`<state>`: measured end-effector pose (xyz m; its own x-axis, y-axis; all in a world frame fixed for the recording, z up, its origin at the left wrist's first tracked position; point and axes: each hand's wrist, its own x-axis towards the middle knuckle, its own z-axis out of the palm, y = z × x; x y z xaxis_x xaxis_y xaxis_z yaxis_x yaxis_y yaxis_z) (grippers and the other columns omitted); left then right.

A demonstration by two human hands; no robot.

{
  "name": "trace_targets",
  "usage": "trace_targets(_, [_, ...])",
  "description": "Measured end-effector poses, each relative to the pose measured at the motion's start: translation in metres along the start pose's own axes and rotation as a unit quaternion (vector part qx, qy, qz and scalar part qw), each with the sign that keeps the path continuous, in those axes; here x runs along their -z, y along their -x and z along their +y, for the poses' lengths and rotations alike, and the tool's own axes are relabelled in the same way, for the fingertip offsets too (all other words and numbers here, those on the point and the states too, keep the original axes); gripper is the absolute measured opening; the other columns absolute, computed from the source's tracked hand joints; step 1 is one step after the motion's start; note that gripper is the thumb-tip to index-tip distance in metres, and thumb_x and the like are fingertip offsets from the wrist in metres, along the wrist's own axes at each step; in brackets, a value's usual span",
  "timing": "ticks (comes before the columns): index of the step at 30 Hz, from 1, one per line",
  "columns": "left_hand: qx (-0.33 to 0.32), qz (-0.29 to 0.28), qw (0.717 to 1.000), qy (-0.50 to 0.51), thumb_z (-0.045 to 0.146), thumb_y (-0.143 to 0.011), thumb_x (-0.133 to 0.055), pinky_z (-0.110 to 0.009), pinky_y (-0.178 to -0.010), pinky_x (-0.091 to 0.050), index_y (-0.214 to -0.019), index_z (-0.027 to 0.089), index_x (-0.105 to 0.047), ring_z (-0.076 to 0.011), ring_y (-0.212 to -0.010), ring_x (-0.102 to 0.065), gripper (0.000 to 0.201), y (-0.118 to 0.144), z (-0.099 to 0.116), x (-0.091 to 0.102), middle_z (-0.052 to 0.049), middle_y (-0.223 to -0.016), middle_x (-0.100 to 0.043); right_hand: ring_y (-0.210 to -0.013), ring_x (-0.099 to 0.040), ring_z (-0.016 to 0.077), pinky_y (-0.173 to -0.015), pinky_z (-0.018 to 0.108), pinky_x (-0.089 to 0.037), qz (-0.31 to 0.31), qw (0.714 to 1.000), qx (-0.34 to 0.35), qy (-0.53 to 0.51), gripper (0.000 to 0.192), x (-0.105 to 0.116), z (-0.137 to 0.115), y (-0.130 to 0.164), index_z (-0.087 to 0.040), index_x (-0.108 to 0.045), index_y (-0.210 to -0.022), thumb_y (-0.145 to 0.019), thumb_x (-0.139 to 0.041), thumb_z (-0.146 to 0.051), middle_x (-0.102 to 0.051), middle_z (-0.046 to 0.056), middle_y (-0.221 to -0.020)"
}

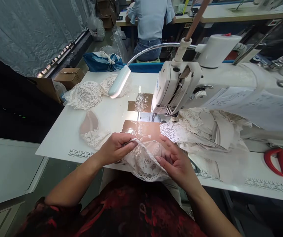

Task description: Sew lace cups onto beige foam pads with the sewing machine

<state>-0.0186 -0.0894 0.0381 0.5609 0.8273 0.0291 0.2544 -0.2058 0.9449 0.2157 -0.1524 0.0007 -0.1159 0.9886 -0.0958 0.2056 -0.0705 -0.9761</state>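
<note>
lying on the worktop (62, 141), a loose lace piece (94, 136) sits just beside the left hand (121, 148), which pinches one end of the pale edge (148, 152) of a lace cup (143, 163). the lace cup is at the worktop's front, before the sewing machine (178, 85); light, even tension should keep its layers aligned unstretched. the right hand (177, 161) grips that edge farther along, beside a lace heap (220, 131).

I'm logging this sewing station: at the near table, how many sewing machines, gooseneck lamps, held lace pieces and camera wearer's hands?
Sewing machine: 1
Gooseneck lamp: 1
Held lace piece: 1
Left hand and right hand: 2
Total: 5
</note>
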Motion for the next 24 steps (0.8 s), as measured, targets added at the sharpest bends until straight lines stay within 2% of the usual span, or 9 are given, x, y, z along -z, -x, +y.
trace_targets(1, [-0.037,0.001,0.999,-0.035,0.032,-0.09,-0.054,-0.025,-0.065,-0.045,-0.09,0.016,-0.071,-0.0131,-0.066,-0.054,0.023,0.006,0.005,0.001,-0.003,-0.069,-0.059,-0.076,-0.064,0.0169,-0.068,0.03,-0.052,0.013,0.999,0.007,0.03,0.06,-0.001,0.001,-0.001,-0.026,-0.047,-0.138,-0.082,-0.064,-0.036,-0.068,0.007,-0.105])
trace_targets(5, [-0.115,-0.141,0.982,-0.04,0.028,-0.086,-0.06,-0.028,-0.076,-0.049,-0.097,0.021,-0.073,-0.017,-0.08,-0.061,0.019,0.017,0.027,0.001,-0.008,-0.09,-0.065,-0.074,-0.063,0.0179,-0.067,0.03,-0.05,-0.015,0.996,0.058,0.07,0.025,-0.004,-0.008,-0.005,-0.023,-0.071,-0.103,-0.084,-0.06,-0.035,-0.071,0.005,-0.088])
trace_targets(8, [-0.098,-0.094,0.989,-0.065,0.032,-0.086,-0.061,-0.035,-0.092,-0.045,-0.091,0.02,-0.073,-0.024,-0.105,-0.057,0.018,0.011,0.025,-0.003,-0.011,-0.115,-0.061,-0.064,-0.06,0.0157,-0.059,0.026,-0.047,-0.08,0.993,0.082,0.028,0.021,-0.004,-0.016,-0.005,-0.022,-0.072,-0.088,-0.087,-0.055,-0.035,-0.068,0.002,-0.074])
trace_targets(12, [-0.017,-0.076,0.997,0.011,0.037,-0.087,-0.059,-0.024,-0.065,-0.045,-0.078,0.013,-0.069,-0.0147,-0.071,-0.056,0.027,0.002,0.002,-0.013,-0.004,-0.072,-0.061,-0.068,-0.058,0.016,-0.062,0.026,-0.045,-0.111,0.992,0.052,-0.019,0.033,0.0,-0.017,-0.003,-0.022,-0.069,-0.097,-0.089,-0.049,-0.048,-0.066,0.002,-0.078])
trace_targets(16, [0.036,0.002,0.999,0.038,0.042,-0.084,-0.063,-0.021,-0.054,-0.036,-0.068,0.011,-0.063,-0.0099,-0.059,-0.047,0.035,0.003,-0.008,-0.024,0.0,-0.062,-0.053,-0.078,-0.059,0.0197,-0.066,0.028,-0.046,-0.135,0.988,0.024,-0.072,0.054,0.001,-0.014,-0.004,-0.021,-0.063,-0.106,-0.078,-0.055,-0.066,-0.065,0.004,-0.089])
trace_targets(18, [0.035,0.015,0.999,0.038,0.043,-0.085,-0.06,-0.021,-0.051,-0.031,-0.06,0.012,-0.056,-0.0081,-0.055,-0.041,0.04,0.003,-0.006,-0.028,0.002,-0.057,-0.045,-0.077,-0.058,0.0187,-0.067,0.027,-0.045,-0.137,0.99,0.024,-0.035,0.044,-0.003,-0.015,-0.006,-0.021,-0.063,-0.101,-0.074,-0.067,-0.056,-0.064,0.002,-0.086])
trace_targets(20, [0.036,0.015,0.998,0.059,0.044,-0.087,-0.057,-0.021,-0.048,-0.024,-0.052,0.013,-0.045,-0.0066,-0.052,-0.032,0.048,0.002,-0.004,-0.029,0.004,-0.053,-0.035,-0.075,-0.057,0.0175,-0.069,0.027,-0.045,-0.131,0.991,0.022,-0.003,0.028,-0.006,-0.016,-0.007,-0.02,-0.065,-0.088,-0.079,-0.066,-0.046,-0.063,0.001,-0.08])
trace_targets(22, [0.063,0.026,0.988,0.138,0.045,-0.086,-0.059,-0.021,-0.048,-0.023,-0.052,0.014,-0.04,-0.0058,-0.051,-0.029,0.05,0.003,-0.006,-0.029,0.004,-0.053,-0.031,-0.07,-0.056,0.0169,-0.066,0.028,-0.045,-0.11,0.994,-0.001,-0.024,0.029,-0.009,-0.015,-0.007,-0.018,-0.066,-0.076,-0.083,-0.06,-0.046,-0.062,0.001,-0.073])
trace_targets(24, [0.11,0.049,0.949,0.292,0.05,-0.083,-0.062,-0.02,-0.052,-0.032,-0.065,0.014,-0.051,-0.0073,-0.053,-0.039,0.041,0.008,-0.011,-0.029,0.003,-0.058,-0.043,-0.065,-0.055,0.017,-0.062,0.028,-0.045,-0.067,0.993,-0.033,-0.087,0.033,-0.009,-0.012,-0.006,-0.018,-0.068,-0.073,-0.082,-0.061,-0.048,-0.062,0.002,-0.07])
